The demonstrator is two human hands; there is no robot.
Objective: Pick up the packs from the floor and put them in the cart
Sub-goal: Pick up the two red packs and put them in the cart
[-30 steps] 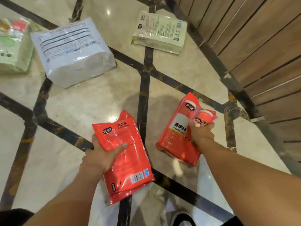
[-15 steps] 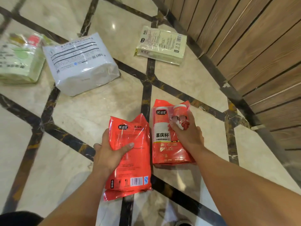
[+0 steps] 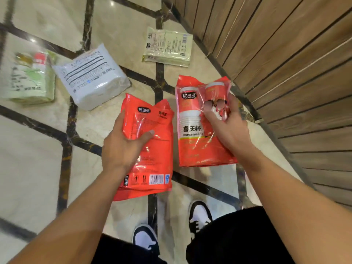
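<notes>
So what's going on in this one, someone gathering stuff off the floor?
Yes. A person stands over a marble floor, each hand gripping a red pack: the left hand holds the red pack with the barcode, the right hand the red cup pack. Three more lie on the floor: a white pack, a green pack and a pale flat pack. No cart is in view.

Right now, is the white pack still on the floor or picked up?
On the floor. The white pack lies flat on the marble tiles, and neither hand touches it.
</notes>
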